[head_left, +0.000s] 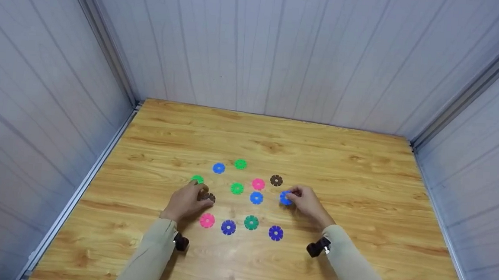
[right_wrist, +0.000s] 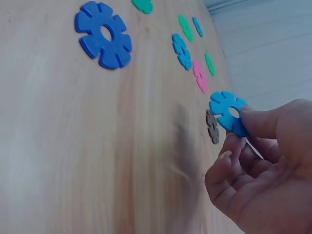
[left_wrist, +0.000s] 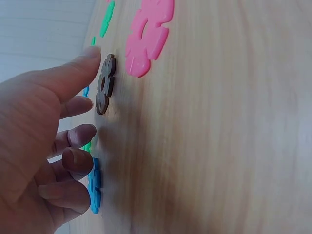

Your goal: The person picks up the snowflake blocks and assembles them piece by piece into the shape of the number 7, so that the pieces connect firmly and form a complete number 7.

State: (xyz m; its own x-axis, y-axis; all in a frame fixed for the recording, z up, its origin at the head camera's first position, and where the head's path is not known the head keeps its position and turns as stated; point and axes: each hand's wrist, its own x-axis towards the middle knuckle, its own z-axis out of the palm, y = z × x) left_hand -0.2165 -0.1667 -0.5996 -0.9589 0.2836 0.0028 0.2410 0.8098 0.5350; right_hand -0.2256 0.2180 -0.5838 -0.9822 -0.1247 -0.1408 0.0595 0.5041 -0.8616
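Observation:
My right hand (head_left: 310,203) pinches a light blue notched plastic disc (right_wrist: 226,112) between thumb and fingers, holding it above the wooden table at the right of the scattered discs. Over at the left, my left hand (head_left: 186,200) hovers low with its thumb and loosely bent fingers apart. A brown notched disc (left_wrist: 106,85) lies just beyond the left thumb tip and is partly covered by the hand in the head view. A green disc (head_left: 197,179) peeks out past the left fingers. In the left wrist view a blue disc (left_wrist: 94,187) lies behind the lower fingers.
Several notched discs lie flat between the hands, among them a pink disc (head_left: 258,184), a green disc (head_left: 237,188) and a light blue disc (head_left: 256,197). Nearer the body are a teal disc (head_left: 251,222) and a dark blue disc (head_left: 276,233). Pale panels (head_left: 255,49) wall the table.

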